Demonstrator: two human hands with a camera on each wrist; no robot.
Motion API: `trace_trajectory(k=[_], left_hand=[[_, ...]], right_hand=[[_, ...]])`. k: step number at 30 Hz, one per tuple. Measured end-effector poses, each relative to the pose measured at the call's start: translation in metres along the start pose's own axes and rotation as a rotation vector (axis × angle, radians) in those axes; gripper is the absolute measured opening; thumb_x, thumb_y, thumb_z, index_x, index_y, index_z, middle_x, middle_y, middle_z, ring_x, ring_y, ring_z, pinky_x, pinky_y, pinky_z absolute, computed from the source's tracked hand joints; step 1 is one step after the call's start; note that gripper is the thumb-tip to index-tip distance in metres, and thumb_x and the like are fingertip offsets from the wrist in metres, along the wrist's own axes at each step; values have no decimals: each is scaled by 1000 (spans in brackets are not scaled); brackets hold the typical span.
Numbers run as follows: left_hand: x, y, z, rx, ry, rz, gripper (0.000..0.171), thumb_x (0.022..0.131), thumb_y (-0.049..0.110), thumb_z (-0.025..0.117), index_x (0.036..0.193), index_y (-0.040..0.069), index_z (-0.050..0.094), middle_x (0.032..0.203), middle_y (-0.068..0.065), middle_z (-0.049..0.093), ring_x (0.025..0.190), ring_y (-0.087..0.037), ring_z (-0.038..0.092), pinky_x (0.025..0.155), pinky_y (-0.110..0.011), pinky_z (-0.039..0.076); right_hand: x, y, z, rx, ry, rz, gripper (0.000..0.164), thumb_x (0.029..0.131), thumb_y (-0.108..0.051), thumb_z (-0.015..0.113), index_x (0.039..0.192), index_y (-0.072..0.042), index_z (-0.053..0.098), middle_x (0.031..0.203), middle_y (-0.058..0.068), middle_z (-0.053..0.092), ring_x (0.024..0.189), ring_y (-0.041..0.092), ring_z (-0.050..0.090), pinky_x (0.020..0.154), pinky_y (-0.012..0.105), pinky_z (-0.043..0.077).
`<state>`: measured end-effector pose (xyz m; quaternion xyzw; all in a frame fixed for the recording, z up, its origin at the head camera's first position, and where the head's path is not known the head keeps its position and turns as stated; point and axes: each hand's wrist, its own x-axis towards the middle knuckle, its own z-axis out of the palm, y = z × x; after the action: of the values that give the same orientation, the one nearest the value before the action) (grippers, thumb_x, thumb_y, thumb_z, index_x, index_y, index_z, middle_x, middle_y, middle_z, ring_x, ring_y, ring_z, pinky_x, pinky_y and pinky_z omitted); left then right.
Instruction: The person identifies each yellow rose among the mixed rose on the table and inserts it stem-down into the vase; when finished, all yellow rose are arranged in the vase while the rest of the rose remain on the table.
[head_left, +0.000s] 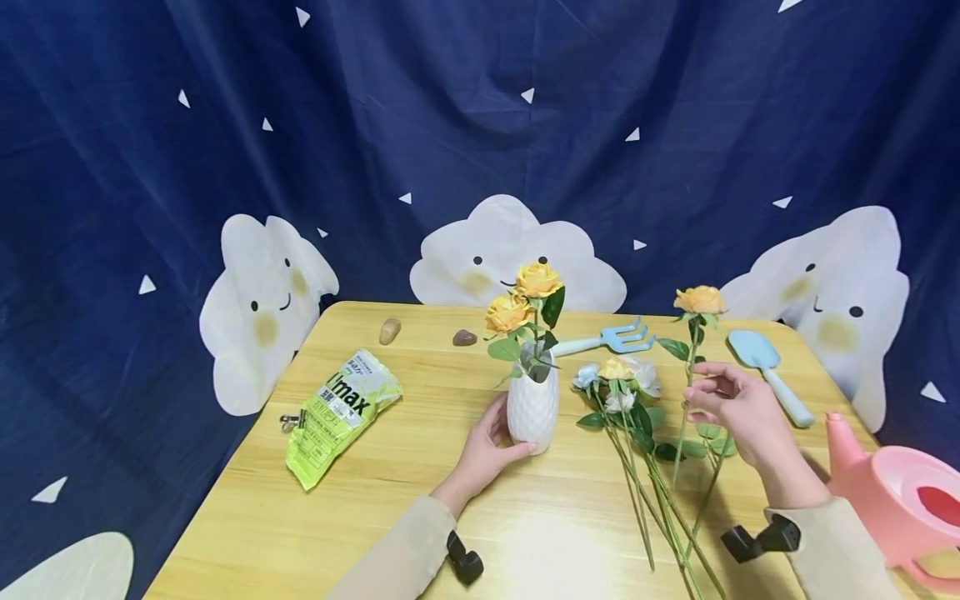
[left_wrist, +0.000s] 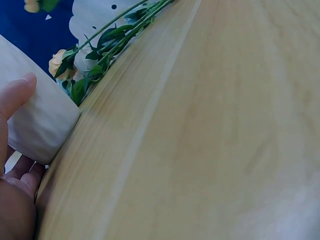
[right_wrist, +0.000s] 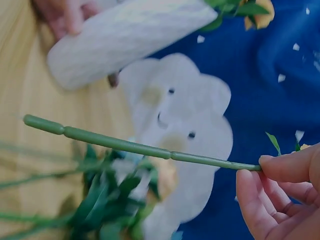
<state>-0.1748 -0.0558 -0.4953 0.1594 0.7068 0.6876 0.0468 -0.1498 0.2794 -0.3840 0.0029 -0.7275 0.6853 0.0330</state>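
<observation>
A white textured vase (head_left: pixel 533 417) stands on the table with two yellow roses (head_left: pixel 510 313) in it. My left hand (head_left: pixel 486 454) grips the vase low down, its thumb across the front in the left wrist view. Between thumb and fingers, my right hand (head_left: pixel 738 412) pinches the stem of a peach-yellow rose (head_left: pixel 699 300) held upright, bloom above the hand. The lower stem (right_wrist: pixel 117 145) sticks out bare past the fingertips in the right wrist view. Between the hands lies a bunch of flowers with white, yellow and pale blue blooms (head_left: pixel 621 401), long stems toward me.
A pale blue hand fork (head_left: pixel 626 337) lies behind the flowers, a blue trowel (head_left: pixel 756 350) at the right. The pink watering can (head_left: pixel 862 492) stands near the right edge. On the left are a green bag (head_left: pixel 337 425) with a metal clip (head_left: pixel 291 422) and two stones (head_left: pixel 390 331).
</observation>
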Motion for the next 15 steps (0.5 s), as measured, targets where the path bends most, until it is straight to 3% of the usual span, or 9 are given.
trace_trajectory(k=[9, 15], left_hand=[[0, 1, 0, -25, -4, -1, 84, 73, 3, 78, 144, 7, 32, 142, -13, 40, 130, -25, 36, 107, -38, 29], [0, 1, 0, -12, -12, 4, 84, 73, 4, 78, 144, 9, 33, 141, -12, 41, 129, -23, 37, 106, -36, 31]], right_hand=[[20, -51, 40, 205, -6, -136, 31, 82, 7, 66, 108, 0, 51, 83, 4, 61, 71, 14, 64, 62, 31, 57], [39, -81, 65, 377, 69, -231, 31, 79, 11, 66, 105, 2, 51, 79, 7, 62, 63, 17, 65, 57, 31, 57]])
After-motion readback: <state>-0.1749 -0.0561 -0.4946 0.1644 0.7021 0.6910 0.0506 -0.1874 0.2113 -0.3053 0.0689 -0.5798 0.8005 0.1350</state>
